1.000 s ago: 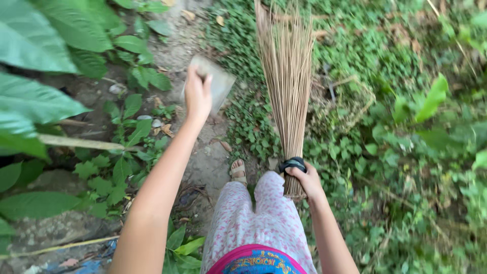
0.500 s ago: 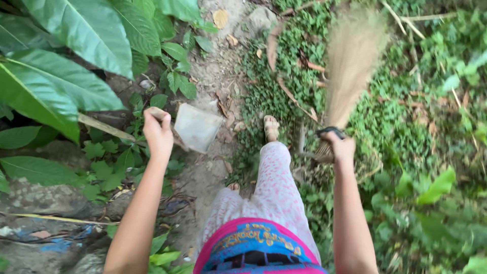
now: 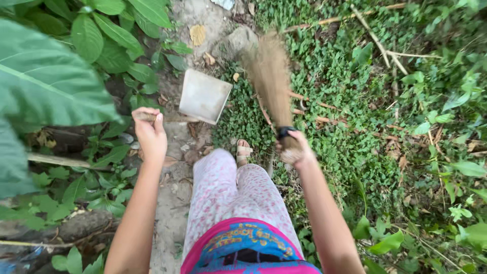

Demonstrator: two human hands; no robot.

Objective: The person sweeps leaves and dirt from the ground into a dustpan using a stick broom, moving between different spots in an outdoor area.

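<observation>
While gripped at its base (bristles forward), broom (image 3: 271,76) extends beyond right hand (image 3: 296,151).

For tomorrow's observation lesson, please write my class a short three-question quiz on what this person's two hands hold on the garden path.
1. True or false: the right hand grips a stick broom at its bound end.
2. What does the left hand hold? A) a bucket B) a flat dustpan by its handle C) a leaf
3. Fill in: the broom's bristles point ____ from the person, over the green ground plants.

Key: 1 true; 2 B; 3 away
</observation>
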